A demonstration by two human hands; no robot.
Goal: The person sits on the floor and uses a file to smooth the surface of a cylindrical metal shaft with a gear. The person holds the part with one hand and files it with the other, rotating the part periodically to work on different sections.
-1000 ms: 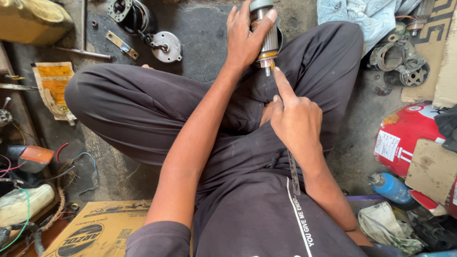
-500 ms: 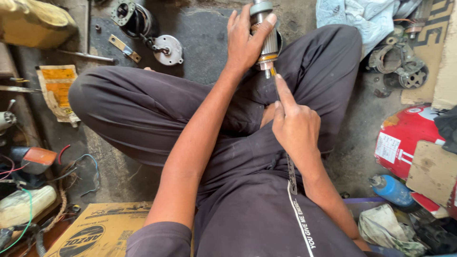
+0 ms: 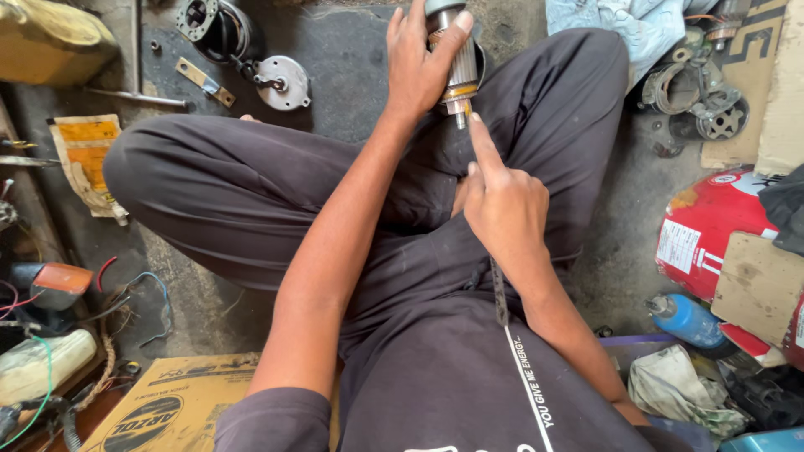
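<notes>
I sit cross-legged in dark trousers on a workshop floor. My left hand point(image 3: 423, 63) grips a cylindrical motor armature point(image 3: 458, 71) with a grey body and a copper-coloured end, held over my crossed legs. My right hand point(image 3: 502, 205) is closed, with its forefinger stretched up to the armature's lower shaft end. A thin dark strip point(image 3: 499, 293), like a blade, runs from that fist down along my forearm.
A round motor housing point(image 3: 213, 29) and a metal end cover point(image 3: 283, 81) lie on the floor beyond my knee. At right sit a red cylinder point(image 3: 712, 234), a blue can point(image 3: 688, 318) and metal parts point(image 3: 695, 96). A cardboard box point(image 3: 167, 406) lies at lower left.
My hands and the armature stay almost where they were. The view has shifted slightly, and my right forefinger sits a touch closer to the shaft end.
</notes>
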